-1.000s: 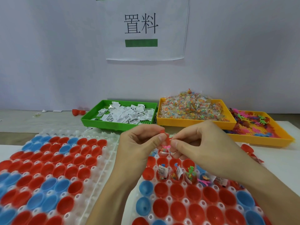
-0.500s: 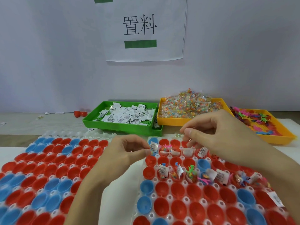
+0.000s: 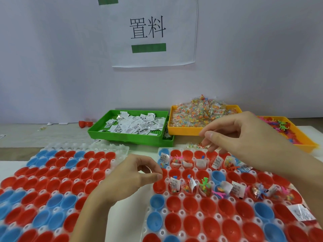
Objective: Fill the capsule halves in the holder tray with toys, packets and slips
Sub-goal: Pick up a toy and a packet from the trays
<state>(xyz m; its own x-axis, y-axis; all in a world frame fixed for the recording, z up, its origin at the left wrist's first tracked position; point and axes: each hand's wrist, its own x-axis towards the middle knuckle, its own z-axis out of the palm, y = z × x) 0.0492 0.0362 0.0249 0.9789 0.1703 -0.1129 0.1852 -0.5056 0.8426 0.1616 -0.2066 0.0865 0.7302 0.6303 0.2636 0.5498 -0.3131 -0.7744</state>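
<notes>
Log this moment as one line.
left hand: pinched, over holder tray | right hand: above filled row, nothing visibly held | green bin: slips

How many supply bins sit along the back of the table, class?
3: a green plastic bin of white paper slips at left, a yellow plastic bin of clear bead packets in the middle, and a yellow plastic bin of colourful toy figures at right, partly hidden behind the right hand.

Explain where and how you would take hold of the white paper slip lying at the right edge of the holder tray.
The white printed paper slip lies flat across capsule halves at the right edge of the white plastic holder tray. Probably pinch its raised near corner between thumb and forefinger, coming from above and the right with the right hand: it looks thin and flat, so only an overhanging edge offers a grip.
</notes>
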